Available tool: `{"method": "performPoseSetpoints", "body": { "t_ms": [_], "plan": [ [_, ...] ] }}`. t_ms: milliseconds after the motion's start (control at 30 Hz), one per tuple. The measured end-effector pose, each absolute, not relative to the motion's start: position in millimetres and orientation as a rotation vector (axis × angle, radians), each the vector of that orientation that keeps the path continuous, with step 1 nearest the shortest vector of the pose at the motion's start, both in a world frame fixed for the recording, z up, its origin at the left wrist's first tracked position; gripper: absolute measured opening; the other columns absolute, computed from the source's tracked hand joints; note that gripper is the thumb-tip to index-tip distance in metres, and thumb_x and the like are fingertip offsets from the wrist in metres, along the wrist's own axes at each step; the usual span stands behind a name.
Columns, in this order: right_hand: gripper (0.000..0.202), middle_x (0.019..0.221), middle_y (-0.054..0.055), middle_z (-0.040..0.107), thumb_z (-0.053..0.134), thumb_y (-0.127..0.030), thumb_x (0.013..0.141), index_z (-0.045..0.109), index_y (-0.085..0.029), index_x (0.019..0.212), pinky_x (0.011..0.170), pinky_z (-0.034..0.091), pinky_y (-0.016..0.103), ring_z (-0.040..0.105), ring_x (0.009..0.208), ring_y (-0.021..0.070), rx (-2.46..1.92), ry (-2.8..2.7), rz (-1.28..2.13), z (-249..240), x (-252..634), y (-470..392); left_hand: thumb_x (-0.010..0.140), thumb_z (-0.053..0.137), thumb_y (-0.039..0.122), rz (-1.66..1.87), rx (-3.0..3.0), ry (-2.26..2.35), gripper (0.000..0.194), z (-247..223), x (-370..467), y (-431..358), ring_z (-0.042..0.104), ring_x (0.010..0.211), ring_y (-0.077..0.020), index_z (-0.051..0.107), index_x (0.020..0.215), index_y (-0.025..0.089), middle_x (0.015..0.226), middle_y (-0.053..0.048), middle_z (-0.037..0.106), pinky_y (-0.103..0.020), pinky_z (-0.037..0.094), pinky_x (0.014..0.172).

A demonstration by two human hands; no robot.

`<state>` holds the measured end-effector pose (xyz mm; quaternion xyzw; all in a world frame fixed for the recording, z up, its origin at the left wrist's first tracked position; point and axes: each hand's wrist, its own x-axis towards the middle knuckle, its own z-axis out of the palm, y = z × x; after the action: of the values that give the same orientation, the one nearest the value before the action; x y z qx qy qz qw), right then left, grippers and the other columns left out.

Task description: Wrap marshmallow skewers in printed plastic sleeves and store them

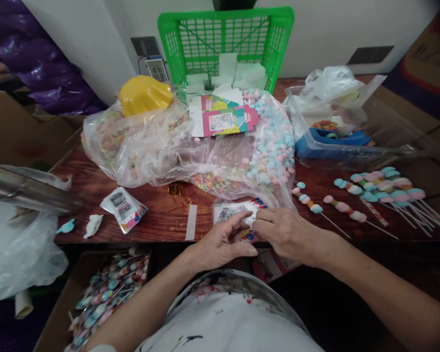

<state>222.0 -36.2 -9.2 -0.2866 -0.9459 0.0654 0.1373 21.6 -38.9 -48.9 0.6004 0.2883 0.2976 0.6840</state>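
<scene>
A small printed plastic bag (247, 235) with a colourful edge lies between my hands at the table's front edge. My left hand (220, 247) curls round its left side, fingertips against it and thumb stretched below. From the right, my right hand (284, 234) pinches its upper part with bent fingers, which partly hide the bag. Just behind my fingertips lies a printed label with a black code (229, 211). Two candy skewers, one with blue and pink pieces (305, 200) and another with pink pieces (344, 208), rest right of my right hand.
Large clear bags of candy (267, 146) fill the middle, with printed cartons (227, 121) on top. Behind stands a green basket (225, 14). More skewers (396, 186) lie right, printed bags (124, 209) left. Below left, a box holds finished-looking candy sticks (106, 293).
</scene>
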Motion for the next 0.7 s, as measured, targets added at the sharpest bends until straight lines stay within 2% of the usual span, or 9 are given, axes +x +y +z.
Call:
{"method": "performPoseSetpoints", "body": {
  "t_ms": [67,133,200,267,400,500,567,600,700],
  "plan": [
    [0.022,0.074,0.003,0.053,0.041,0.001,0.081,0.055,-0.016,0.078,0.057,0.024,0.028,0.041,0.063,0.0138,-0.832,-2.711,0.161,-4.6,224.7,-32.3,0.079,0.066,0.032,0.659,1.407,0.711,0.043,-46.1,13.4,-38.2,0.055,0.086,-0.0153,0.059,0.119,0.018,0.095,-0.004,0.062,-0.026,0.043,0.079],
    [0.022,0.072,0.003,0.053,0.04,0.0,0.082,0.055,-0.016,0.076,0.057,0.025,0.028,0.041,0.063,0.0138,-0.832,-2.719,0.144,-1.8,223.3,-30.5,0.085,0.058,0.031,0.646,1.522,0.806,0.023,-45.7,9.4,-39.3,0.052,0.069,-0.0125,0.069,0.093,0.013,0.075,-0.002,0.059,-0.024,0.041,0.067],
    [0.021,0.073,0.003,0.053,0.041,-0.001,0.082,0.055,-0.016,0.077,0.058,0.026,0.028,0.042,0.064,0.0141,-0.825,-2.741,0.144,-4.1,216.7,-30.5,0.088,0.053,0.03,0.723,1.634,0.88,0.029,-49.2,10.4,-42.4,0.046,0.059,-0.0103,0.066,0.069,0.012,0.062,0.0,0.052,-0.023,0.037,0.059],
    [0.021,0.074,0.004,0.055,0.042,0.0,0.079,0.055,-0.016,0.079,0.059,0.028,0.028,0.044,0.065,0.0149,-0.849,-2.749,0.164,-11.4,207.0,-31.0,0.088,0.051,0.028,0.864,1.696,0.935,0.032,-55.6,13.9,-46.5,0.043,0.057,-0.0098,0.061,0.062,0.013,0.058,0.0,0.048,-0.023,0.034,0.057],
    [0.022,0.08,0.007,0.057,0.04,-0.001,0.08,0.057,-0.015,0.083,0.063,0.038,0.029,0.05,0.073,0.0172,-0.937,-2.565,0.277,-26.5,189.8,-31.3,0.087,0.053,0.029,1.066,1.57,1.056,0.026,-66.6,15.4,-50.2,0.043,0.058,-0.0096,0.061,0.068,0.014,0.061,0.001,0.049,-0.022,0.036,0.057],
    [0.029,0.102,0.009,0.059,0.046,-0.013,0.087,0.053,-0.017,0.114,0.072,0.046,0.031,0.054,0.082,0.0164,-1.07,-2.056,0.457,-32.5,180.9,-35.6,0.086,0.057,0.034,1.199,1.344,1.147,0.022,-67.8,9.4,-46.2,0.042,0.053,-0.0081,0.064,0.078,0.015,0.06,0.003,0.05,-0.02,0.036,0.052],
    [0.041,0.108,0.007,0.058,0.054,-0.021,0.086,0.047,-0.022,0.125,0.067,0.047,0.029,0.055,0.075,0.0135,-1.178,-1.685,0.606,-38.8,172.8,-42.2,0.086,0.057,0.035,1.284,1.291,1.172,0.021,-67.0,5.6,-42.4,0.041,0.051,-0.0075,0.065,0.081,0.016,0.06,0.003,0.051,-0.02,0.035,0.049],
    [0.038,0.103,0.005,0.059,0.059,-0.023,0.084,0.05,-0.022,0.121,0.062,0.046,0.027,0.054,0.07,0.0121,-1.198,-1.579,0.673,-43.1,167.6,-46.1,0.086,0.058,0.034,1.324,1.318,1.168,0.02,-66.5,4.5,-40.9,0.043,0.052,-0.0077,0.066,0.082,0.016,0.062,0.002,0.053,-0.02,0.036,0.051],
    [0.005,0.074,-0.001,0.055,0.063,-0.023,0.081,0.06,-0.019,0.084,0.056,0.042,0.023,0.05,0.062,0.0107,-1.164,-1.53,0.788,-56.7,151.0,-55.0,0.085,0.06,0.028,1.408,1.484,1.106,0.015,-64.9,4.8,-39.5,0.051,0.062,-0.01,0.069,0.082,0.016,0.07,-0.001,0.06,-0.021,0.042,0.06]
  ]
}}
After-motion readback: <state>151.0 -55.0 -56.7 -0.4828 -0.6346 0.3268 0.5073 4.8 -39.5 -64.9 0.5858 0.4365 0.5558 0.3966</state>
